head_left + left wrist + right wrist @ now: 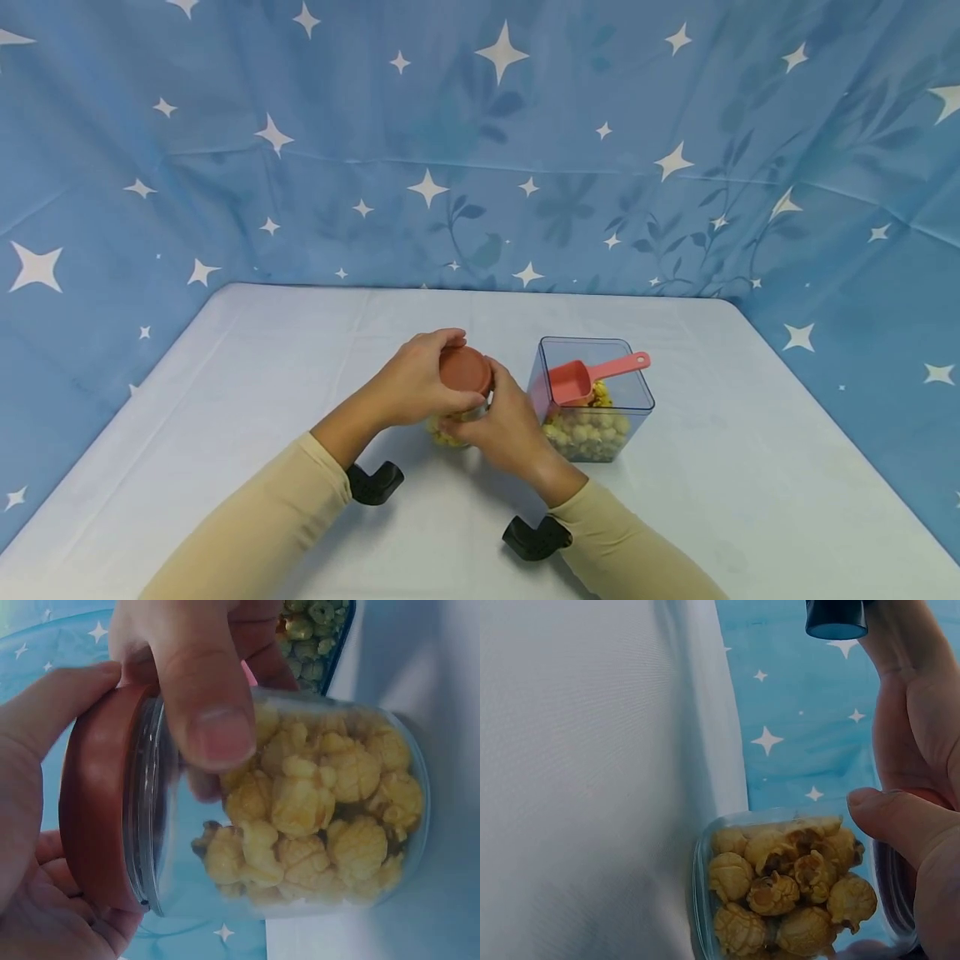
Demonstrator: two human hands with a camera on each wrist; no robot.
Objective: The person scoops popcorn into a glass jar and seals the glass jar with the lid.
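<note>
A clear jar (176, 862) of caramel popcorn (300, 799) stands at the middle of the table, capped by a reddish-brown lid (465, 371). My left hand (416, 379) grips the lid, thumb on one side and fingers round the other. The jar's body is held by my right hand (510, 425), its thumb pressed against the glass in the left wrist view. In the head view the hands cover most of the jar. From the right wrist, the popcorn shows through the jar's wall, with the right thumb (900, 817) near its top.
Just right of the hands stands a clear bluish square container (633, 433) partly filled with popcorn. A pink scoop (573, 382) lies in it, handle over the right rim. A white cloth covers the table (750, 467); a blue star-patterned curtain (480, 167) hangs behind.
</note>
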